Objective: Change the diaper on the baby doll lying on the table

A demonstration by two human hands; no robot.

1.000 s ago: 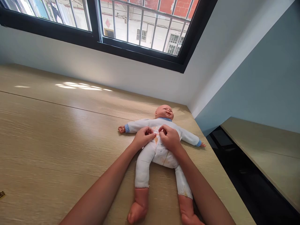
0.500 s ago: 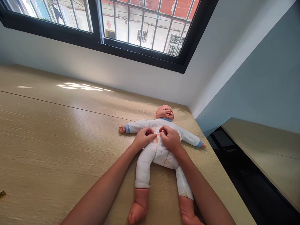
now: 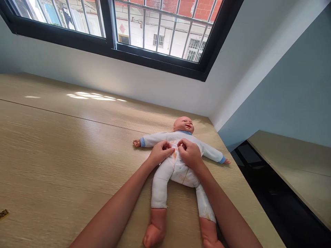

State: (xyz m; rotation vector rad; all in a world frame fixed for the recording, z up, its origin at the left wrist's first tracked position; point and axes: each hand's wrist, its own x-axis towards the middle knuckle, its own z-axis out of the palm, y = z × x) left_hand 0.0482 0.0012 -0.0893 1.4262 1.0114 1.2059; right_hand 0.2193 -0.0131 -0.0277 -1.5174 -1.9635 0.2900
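A baby doll [image 3: 159,187] lies on its back on the wooden table, arms spread and legs toward me. It has a white top with blue cuffs and collar. Around its hips sits a white diaper [image 3: 184,175] with orange marks at the front. My left hand [image 3: 160,153] is closed in a pinch at one side of the diaper's front waist. On the other side, my right hand [image 3: 190,151] pinches the diaper's upper edge, close to the left fingertips. What lies exactly between the fingertips is partly hidden.
The wooden tabletop [image 3: 72,155] reaches back to a white wall below a barred window [image 3: 160,31]. A small dark label [image 3: 3,214] lies at the left edge. To the right, past the table's edge, stands another wooden surface [image 3: 297,162] with a dark gap between.
The whole view has shifted slightly, so everything appears a little further right. Both hands keep the same pinch on the diaper.
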